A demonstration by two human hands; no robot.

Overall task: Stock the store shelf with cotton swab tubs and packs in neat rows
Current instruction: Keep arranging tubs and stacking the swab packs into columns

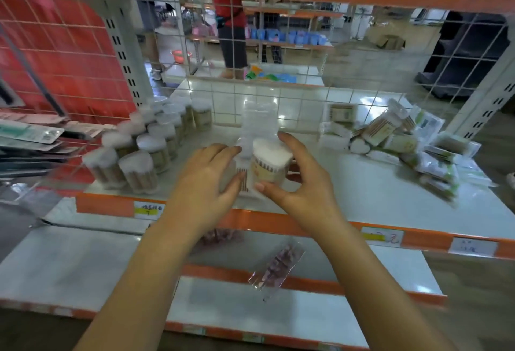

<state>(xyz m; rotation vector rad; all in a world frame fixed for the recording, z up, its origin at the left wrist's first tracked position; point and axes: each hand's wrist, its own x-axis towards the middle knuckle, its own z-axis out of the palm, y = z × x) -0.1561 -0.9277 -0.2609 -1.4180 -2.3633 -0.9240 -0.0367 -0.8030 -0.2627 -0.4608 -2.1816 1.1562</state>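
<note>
1. We see a cotton swab tub (pixel 269 166) near the front edge of the white shelf (pixel 362 183), right between our two hands.
2. Our right hand (pixel 301 180) wraps around the tub from the right, thumb on the near side and fingers curled over the far side.
3. Our left hand (pixel 206 178) curls around things on the left side, next to the tub. They look like another tub or pack, but they are blurry, so we cannot tell which.
4. Behind the tub stands a line of more clear tubs (pixel 257 125), going far back.
5. On the left, two rows of tubs (pixel 145 150) stand neatly, from near to far.
6. On the right, a messy pile of swab packs (pixel 404 144) lies well apart from our hands.
7. A wire grid (pixel 278 44) stands at the far side of the shelf.
8. On the lower shelf (pixel 83 267), a small clear bag (pixel 276 267) lies between our arms.
9. Both arms reach forward and up, with the hands close together.
</note>
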